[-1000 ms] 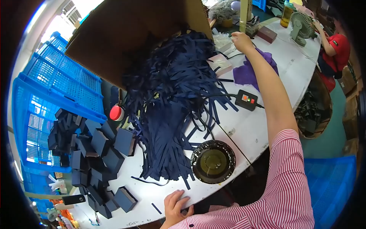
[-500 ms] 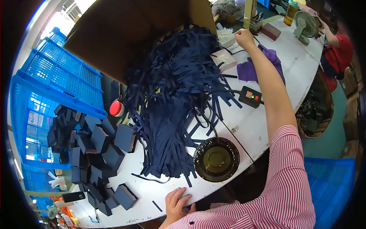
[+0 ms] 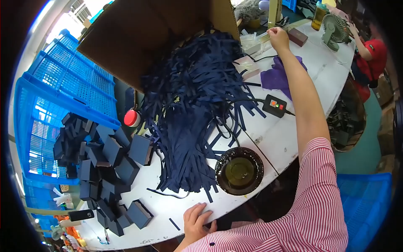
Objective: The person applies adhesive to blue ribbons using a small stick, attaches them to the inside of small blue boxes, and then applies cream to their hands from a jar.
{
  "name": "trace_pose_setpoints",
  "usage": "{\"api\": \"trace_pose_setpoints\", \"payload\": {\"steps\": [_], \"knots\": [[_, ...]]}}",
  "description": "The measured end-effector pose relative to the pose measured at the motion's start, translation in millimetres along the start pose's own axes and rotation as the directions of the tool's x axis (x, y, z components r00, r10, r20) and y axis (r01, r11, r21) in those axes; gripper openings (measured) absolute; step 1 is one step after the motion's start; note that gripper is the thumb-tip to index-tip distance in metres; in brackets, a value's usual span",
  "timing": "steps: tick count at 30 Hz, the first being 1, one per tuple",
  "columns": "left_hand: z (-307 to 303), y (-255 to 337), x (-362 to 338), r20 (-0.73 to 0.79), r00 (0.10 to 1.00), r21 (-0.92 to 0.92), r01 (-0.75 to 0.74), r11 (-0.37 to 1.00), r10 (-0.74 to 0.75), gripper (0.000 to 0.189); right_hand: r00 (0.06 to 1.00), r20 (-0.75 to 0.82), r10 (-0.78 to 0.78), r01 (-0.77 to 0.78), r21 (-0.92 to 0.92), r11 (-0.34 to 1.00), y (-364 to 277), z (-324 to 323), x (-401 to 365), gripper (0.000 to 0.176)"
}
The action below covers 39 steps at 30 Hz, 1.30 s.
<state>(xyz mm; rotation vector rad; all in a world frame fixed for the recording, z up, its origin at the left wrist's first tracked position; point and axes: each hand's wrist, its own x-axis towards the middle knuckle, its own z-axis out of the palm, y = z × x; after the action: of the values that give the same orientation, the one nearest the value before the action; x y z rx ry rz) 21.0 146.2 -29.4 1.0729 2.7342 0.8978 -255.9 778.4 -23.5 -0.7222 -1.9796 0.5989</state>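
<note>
Many narrow, dark-blue strips [image 3: 184,143]

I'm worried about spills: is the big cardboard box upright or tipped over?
Tipped on its side: the cardboard box opens sideways, and dark blue strips spill from it onto the white table.

Loose navy strips [image 3: 187,143], heaped
Ends fan toward the left hand [image 3: 196,221]; a small pale box [image 3: 251,48] lies near the right hand [image 3: 278,38].
</note>
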Motion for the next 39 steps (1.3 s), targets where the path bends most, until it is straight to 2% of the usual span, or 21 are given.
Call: {"api": "trace_pose_setpoints", "payload": {"steps": [3, 4, 7, 8, 11, 12, 15, 17, 18, 21, 22, 25, 29, 32, 36, 39], "knots": [[0, 0, -1, -0.007, 1.000, 0.004, -0.028, 1.000, 0.028, 0.038, 0.990, 0.023, 0.140, -0.142, 0.123, 0.982, -3, -36, 0, 0.033], [-1, 0, -1, -0.007, 0.999, 0.002, -0.038, 0.999, 0.038, 0.038, 0.993, 0.020, 0.115, -0.117, 0.152, 0.981, 0, -42, 1, 0.031], [1, -5, -2, -0.021, 0.997, -0.017, -0.080, 0.997, 0.079, 0.038, 0.977, 0.183, 0.110, -0.190, 0.511, 0.839, -17, -79, -16, 0.021], [0, -5, -1, -0.020, 0.996, -0.019, -0.087, 0.996, 0.086, 0.037, 0.955, 0.287, 0.078, -0.239, 0.585, 0.775, -23, -92, -23, 0.019], [2, -5, -8, -0.034, 0.995, -0.013, -0.092, 0.996, 0.091, 0.035, 0.887, 0.457, -0.065, -0.292, 0.664, 0.689, -55, -152, -70, 0.019], [6, -9, -7, -0.039, 0.995, -0.019, -0.087, 0.996, 0.086, 0.035, 0.895, 0.442, -0.057, -0.268, 0.636, 0.724, -70, -170, -90, 0.020], [9, -10, -9, -0.076, 0.991, -0.021, -0.109, 0.994, 0.108, 0.035, 0.830, 0.510, -0.225, -0.293, 0.743, 0.602, -86, -221, -140, 0.021], [9, -10, -9, -0.083, 0.990, -0.020, -0.118, 0.993, 0.116, 0.035, 0.818, 0.556, -0.147, -0.288, 0.617, 0.733, -114, -250, -183, 0.022], [10, -11, -10, -0.091, 0.988, -0.015, -0.128, 0.992, 0.127, 0.035, 0.812, 0.563, -0.152, -0.209, 0.524, 0.825, -139, -262, -206, 0.021], [10, -11, -12, -0.109, 0.983, -0.011, -0.149, 0.989, 0.147, 0.034, 0.780, 0.577, -0.242, -0.147, 0.544, 0.826, -168, -278, -255, 0.018], [10, -12, -12, -0.114, 0.981, -0.013, -0.158, 0.987, 0.156, 0.033, 0.800, 0.499, -0.333, -0.050, 0.609, 0.791, -166, -275, -266, 0.015], [10, -12, -14, -0.118, 0.978, -0.013, -0.174, 0.985, 0.172, 0.031, 0.774, 0.452, -0.444, 0.247, 0.431, 0.868, -173, -277, -280, 0.013], [10, -13, -17, -0.134, 0.976, -0.027, -0.178, 0.984, 0.172, 0.030, 0.776, 0.347, -0.527, 0.375, 0.418, 0.827, -184, -271, -296, 0.010], [11, -16, -18, -0.137, 0.974, -0.041, -0.189, 0.981, 0.182, 0.029, 0.752, 0.343, -0.563, 0.413, 0.420, 0.808, -195, -276, -306, 0.011], [11, -17, -19, -0.145, 0.969, -0.030, -0.205, 0.978, 0.198, 0.028, 0.787, 0.351, -0.508, 0.383, 0.368, 0.847, -189, -271, -312, 0.011], [12, -19, -18, -0.152, 0.966, -0.030, -0.215, 0.976, 0.208, 0.028, 0.775, 0.299, -0.557, 0.465, 0.328, 0.822, -185, -263, -311, 0.011]]}}
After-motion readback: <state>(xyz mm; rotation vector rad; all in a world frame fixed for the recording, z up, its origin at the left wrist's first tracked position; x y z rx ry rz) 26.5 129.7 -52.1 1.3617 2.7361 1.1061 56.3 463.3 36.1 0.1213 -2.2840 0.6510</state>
